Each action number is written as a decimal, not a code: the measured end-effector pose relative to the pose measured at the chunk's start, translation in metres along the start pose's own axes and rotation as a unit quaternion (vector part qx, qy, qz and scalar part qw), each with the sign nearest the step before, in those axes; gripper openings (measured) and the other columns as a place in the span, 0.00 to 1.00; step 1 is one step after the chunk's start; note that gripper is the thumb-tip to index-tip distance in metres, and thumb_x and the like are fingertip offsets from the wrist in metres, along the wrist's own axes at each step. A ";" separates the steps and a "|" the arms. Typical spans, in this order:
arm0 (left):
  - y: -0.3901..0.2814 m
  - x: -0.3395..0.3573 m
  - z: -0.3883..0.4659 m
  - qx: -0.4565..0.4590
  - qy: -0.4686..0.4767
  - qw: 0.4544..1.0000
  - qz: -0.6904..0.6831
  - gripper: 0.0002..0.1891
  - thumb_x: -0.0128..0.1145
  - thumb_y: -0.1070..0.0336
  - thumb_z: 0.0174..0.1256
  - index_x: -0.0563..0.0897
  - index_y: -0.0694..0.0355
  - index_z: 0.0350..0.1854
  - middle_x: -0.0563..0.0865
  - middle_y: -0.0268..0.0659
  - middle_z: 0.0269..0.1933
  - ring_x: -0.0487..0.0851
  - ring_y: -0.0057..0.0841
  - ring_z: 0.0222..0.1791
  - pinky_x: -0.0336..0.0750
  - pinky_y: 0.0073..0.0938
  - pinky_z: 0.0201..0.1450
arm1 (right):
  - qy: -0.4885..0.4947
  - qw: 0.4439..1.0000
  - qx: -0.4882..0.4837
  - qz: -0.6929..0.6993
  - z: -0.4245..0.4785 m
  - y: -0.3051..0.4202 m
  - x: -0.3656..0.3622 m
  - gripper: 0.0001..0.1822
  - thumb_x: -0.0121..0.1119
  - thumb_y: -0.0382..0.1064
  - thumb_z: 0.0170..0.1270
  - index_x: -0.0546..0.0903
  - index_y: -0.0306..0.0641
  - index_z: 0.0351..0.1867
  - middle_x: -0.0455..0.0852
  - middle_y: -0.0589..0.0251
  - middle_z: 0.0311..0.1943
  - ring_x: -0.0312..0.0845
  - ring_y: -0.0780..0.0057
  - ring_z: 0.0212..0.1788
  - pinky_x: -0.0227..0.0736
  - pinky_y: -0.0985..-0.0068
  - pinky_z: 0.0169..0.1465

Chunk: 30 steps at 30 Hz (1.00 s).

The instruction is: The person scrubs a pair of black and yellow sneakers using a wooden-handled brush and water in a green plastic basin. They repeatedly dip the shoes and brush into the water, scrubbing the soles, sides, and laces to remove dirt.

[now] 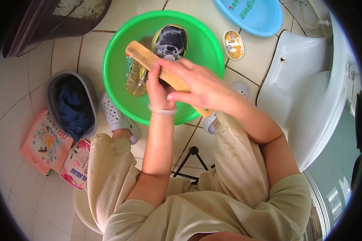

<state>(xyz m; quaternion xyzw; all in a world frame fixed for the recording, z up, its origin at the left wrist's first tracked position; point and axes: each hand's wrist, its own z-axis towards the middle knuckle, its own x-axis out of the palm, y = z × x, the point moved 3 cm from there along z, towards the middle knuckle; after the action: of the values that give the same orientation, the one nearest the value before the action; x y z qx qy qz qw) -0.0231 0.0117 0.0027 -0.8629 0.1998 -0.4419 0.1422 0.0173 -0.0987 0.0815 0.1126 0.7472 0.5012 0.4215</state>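
A dark shoe (171, 40) with a yellowish sole edge and white suds lies toe-away in a green plastic basin (215, 64). Across it slants a long wooden brush (141, 54), its bristle side turned down and hidden. My right hand (196, 79) grips the brush from above, fingers stretched along its back. Close under the brush is my left hand (161, 90), a pale bangle at the wrist; its thumb touches the wood's edge, while the other fingers are mostly hidden. Left of the shoe lies a shiny yellowish thing (136, 79), perhaps another shoe's sole or plastic wrapping.
A grey tub (92, 99) with dark clothing stands at left, beside floral-printed packages (48, 141). A small oval dish (233, 45) and a blue basin (259, 18) lie at upper right. White ceramic fixture (301, 69) borders the right. A black tripod (193, 150) stands between my legs.
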 end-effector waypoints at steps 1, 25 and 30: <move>0.004 -0.001 0.002 0.017 -0.023 0.999 0.020 0.16 0.48 0.54 0.66 0.76 0.59 0.48 0.81 0.35 0.44 0.79 0.25 0.46 0.73 0.29 0.51 | 0.004 0.999 0.025 -0.019 0.002 0.000 0.001 0.33 0.61 0.38 0.55 0.64 0.47 0.65 0.73 0.54 0.46 0.77 0.55 0.39 0.76 0.67 0.40; 0.005 0.007 0.025 0.046 -0.146 0.984 -0.088 0.17 0.43 0.57 0.72 0.72 0.65 0.52 0.80 0.39 0.47 0.80 0.29 0.45 0.76 0.32 0.48 | -0.051 0.976 0.071 -0.202 0.009 -0.034 0.014 0.31 0.49 0.36 0.63 0.61 0.68 0.66 0.74 0.49 0.28 0.74 0.53 0.19 0.74 0.60 0.27; -0.004 -0.007 0.028 0.056 -0.150 0.986 -0.053 0.16 0.46 0.57 0.71 0.73 0.66 0.51 0.81 0.37 0.44 0.80 0.28 0.43 0.77 0.31 0.45 | -0.027 0.980 0.089 -0.175 -0.012 -0.030 0.026 0.30 0.48 0.38 0.64 0.60 0.70 0.67 0.75 0.46 0.31 0.76 0.50 0.22 0.74 0.59 0.29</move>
<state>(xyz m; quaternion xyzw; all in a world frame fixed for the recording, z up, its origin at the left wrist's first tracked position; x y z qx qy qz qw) -0.0028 0.0207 -0.0164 -0.9195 0.1048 -0.3248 0.1951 -0.0003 -0.1049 0.0443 0.0303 0.7853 0.3482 0.5111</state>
